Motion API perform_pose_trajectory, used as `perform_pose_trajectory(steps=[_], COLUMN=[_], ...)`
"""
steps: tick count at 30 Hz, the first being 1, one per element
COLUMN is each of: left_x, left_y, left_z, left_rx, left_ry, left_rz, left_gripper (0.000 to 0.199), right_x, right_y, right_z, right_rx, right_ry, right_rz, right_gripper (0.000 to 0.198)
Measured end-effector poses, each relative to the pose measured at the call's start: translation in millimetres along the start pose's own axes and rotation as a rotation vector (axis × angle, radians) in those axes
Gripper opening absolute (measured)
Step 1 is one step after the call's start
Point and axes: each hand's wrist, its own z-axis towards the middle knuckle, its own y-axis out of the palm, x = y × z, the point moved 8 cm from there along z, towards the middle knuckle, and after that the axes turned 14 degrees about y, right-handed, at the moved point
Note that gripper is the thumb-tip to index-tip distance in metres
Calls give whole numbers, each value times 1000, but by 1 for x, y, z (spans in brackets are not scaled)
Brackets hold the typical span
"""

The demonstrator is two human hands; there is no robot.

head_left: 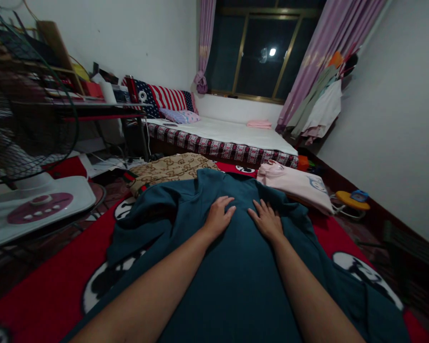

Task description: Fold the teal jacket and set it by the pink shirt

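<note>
A dark teal long-sleeved top (241, 276) lies spread out in front of me, its collar end pointing away and its sleeves out to both sides. My left hand (219, 216) rests on its upper part, left of the middle, fingers stretched out. On the right of the middle, my right hand (267, 219) lies on the same cloth with its fingers spread. Neither hand grips anything. Beneath the top is a red blanket (66, 264) with black and white round patterns.
Beyond the collar lie a folded brown patterned garment (175, 169) and a folded pink garment (295, 186). A fan (25, 109) and white stool (75, 190) stand at left, near a cluttered desk (103, 105). A bed (218, 128) is under the window; a yellow stool (353, 200) stands right.
</note>
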Motion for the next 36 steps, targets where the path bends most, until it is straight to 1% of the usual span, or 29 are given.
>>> perform_pose_trajectory(steps=[2,4,6,7,8,10,12,13,15,16,21,22,24,26,27,29,31,32,33,34,35,36], left_x=[-6,-20,-43,-57,-71,-94,-108,-111,-112,-110,-93,-90,-85,-74,-67,-49,-31,-23,-16,-15,-18,-25], left_y=[-36,-76,-111,-122,-130,-132,-125,-122,-120,-123,-162,-167,-169,-161,-153,-128,-87,-62,-34,-12,6,17], left_z=[9,17,23,25,27,29,31,31,32,32,22,20,19,25,31,46,59,64,65,65,64,62], left_rx=[167,270,276,235,169,12,-98,-125,-135,-126,-21,-26,-63,-74,-67,-54,-122,-194,-291,-360,-402,-415], left_ry=[17,-20,-143,-216,-282,-355,-350,-334,-309,-304,-246,-231,-202,-156,-125,-51,72,151,237,271,262,211], left_rz=[26,157,357,445,517,601,621,618,608,610,708,721,731,744,750,749,689,633,555,498,461,442], left_gripper=[39,46,50,49,47,43,38,35,29,28,42,41,35,30,30,32,33,34,39,45,52,60], right_x=[0,1,1,1,1,1,1,1,1,1,0,0,0,0,0,0,0,0,0,0,1,3], right_y=[0,1,1,1,1,-1,-1,-2,-3,-3,-6,-6,-6,-5,-5,-4,-4,-4,-3,-3,-3,-3], right_z=[1,2,2,2,2,2,1,0,-1,-1,-3,-4,-3,-3,-2,-2,-2,-2,-2,-2,-2,-2], right_rx=[2,1,0,3,5,8,7,6,7,7,-2,-4,-8,-11,-12,-10,-5,-2,1,4,9,18], right_ry=[-1,0,1,1,1,5,8,7,6,5,8,9,16,19,18,15,13,11,8,6,7,17], right_rz=[1,12,29,36,42,54,64,69,79,84,92,88,82,79,78,74,69,68,70,79,99,134], right_gripper=[61,61,61,61,61,61,61,61,60,60,60,60,60,60,59,59,59,59,58,59,60,62])
